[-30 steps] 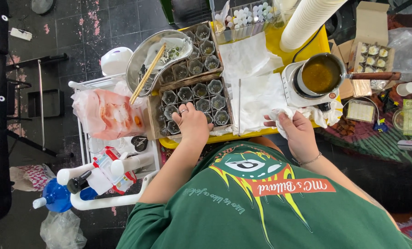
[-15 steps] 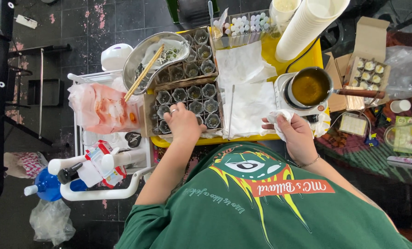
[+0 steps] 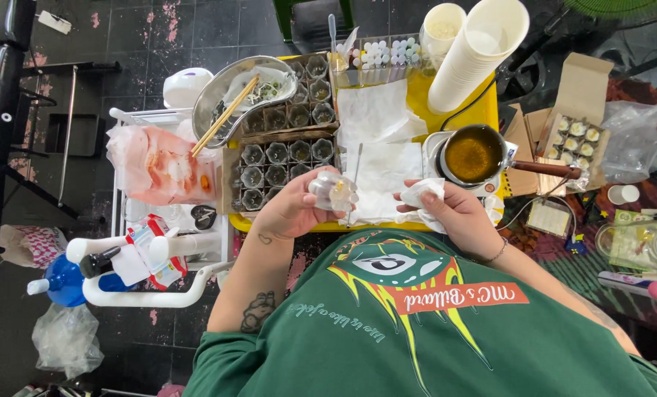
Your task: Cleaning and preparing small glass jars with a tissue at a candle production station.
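Note:
My left hand (image 3: 290, 212) holds a small clear glass jar (image 3: 334, 191) just above the near edge of the yellow table (image 3: 484, 110). My right hand (image 3: 457, 215) grips a crumpled white tissue (image 3: 421, 192) close beside the jar. In front of my left hand, a cardboard tray (image 3: 284, 156) carries several rows of the same small jars. White paper towels (image 3: 376, 140) lie between my hands and the table's far side, with a thin metal stick (image 3: 355, 173) on them.
A small pot of amber liquid (image 3: 473, 154) with a wooden handle stands to the right. A metal bowl with chopsticks (image 3: 234, 95), a stack of white cups (image 3: 481, 51), a pink bag (image 3: 158, 165), a white cart with bottles (image 3: 126, 261) and an open box of jars (image 3: 575, 136) surround the table.
My left hand has lifted a jar out of the tray and brought it towards me. My right hand has closed on the tissue and moved next to the jar.

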